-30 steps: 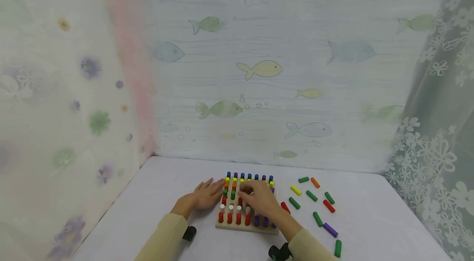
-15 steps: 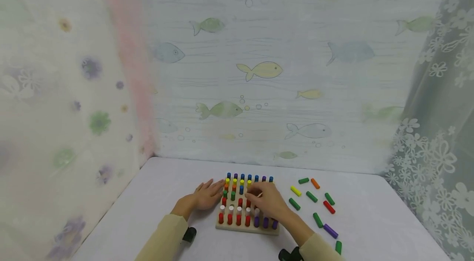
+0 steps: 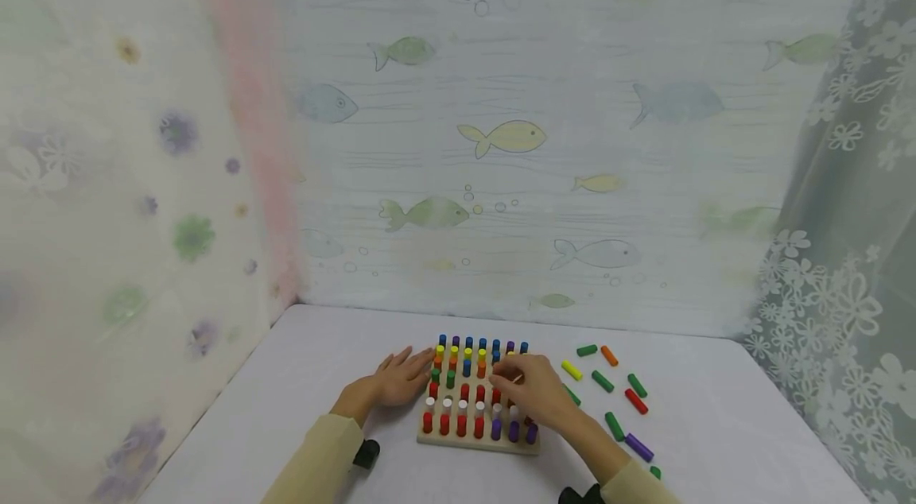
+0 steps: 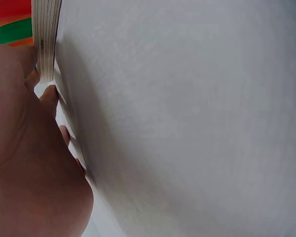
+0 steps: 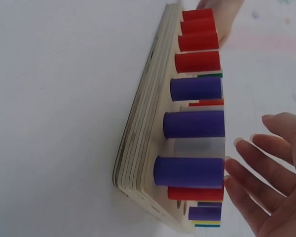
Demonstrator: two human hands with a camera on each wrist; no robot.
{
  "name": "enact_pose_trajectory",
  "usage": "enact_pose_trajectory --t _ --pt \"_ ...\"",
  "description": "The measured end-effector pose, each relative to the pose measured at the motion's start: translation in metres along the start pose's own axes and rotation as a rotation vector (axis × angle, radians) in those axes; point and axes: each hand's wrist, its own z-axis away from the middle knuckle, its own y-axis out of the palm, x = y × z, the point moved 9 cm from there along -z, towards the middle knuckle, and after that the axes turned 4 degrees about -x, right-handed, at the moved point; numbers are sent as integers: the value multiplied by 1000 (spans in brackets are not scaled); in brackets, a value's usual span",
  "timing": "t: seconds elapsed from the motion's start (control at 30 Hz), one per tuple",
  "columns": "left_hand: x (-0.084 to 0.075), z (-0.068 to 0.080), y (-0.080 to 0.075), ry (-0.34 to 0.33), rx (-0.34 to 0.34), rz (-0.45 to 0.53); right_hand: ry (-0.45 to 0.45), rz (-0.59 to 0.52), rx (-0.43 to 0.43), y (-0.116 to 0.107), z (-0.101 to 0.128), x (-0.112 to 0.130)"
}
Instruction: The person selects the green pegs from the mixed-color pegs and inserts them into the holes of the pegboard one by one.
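A wooden pegboard (image 3: 478, 447) stands on the white table, with rows of upright coloured pegs. My left hand (image 3: 399, 381) lies flat at its left side; in the left wrist view, its fingers touch the board's layered edge (image 4: 45, 39). Over the right part of the board hovers my right hand (image 3: 529, 389), covering some pegs there. The right wrist view has this hand (image 5: 271, 173) with fingers loosely bent and spread, thumb apart and no peg between them. Its fingertips are close to the tops of the purple pegs (image 5: 190, 172) and red pegs in that view.
Loose pegs lie right of the board, among them an orange peg (image 3: 609, 354), a yellow peg (image 3: 572, 370), a red peg (image 3: 635, 401), a purple peg (image 3: 638, 446) and several green ones. A fish-patterned curtain (image 3: 429, 265) hangs behind the table.
My right hand has moved to the right across the board, uncovering blue, orange and red pegs in the middle columns. My left hand has stayed in place.
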Motion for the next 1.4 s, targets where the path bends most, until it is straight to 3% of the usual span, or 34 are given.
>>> enact_pose_trajectory --t 0.67,0.83,1.4 --pt "0 0 0 4 -3 2 -16 12 -40 -33 19 -13" --pt "1 0 1 6 -3 1 14 0 -27 -40 24 -21" --pt "0 2 0 10 2 20 26 83 -72 -77 44 -42"
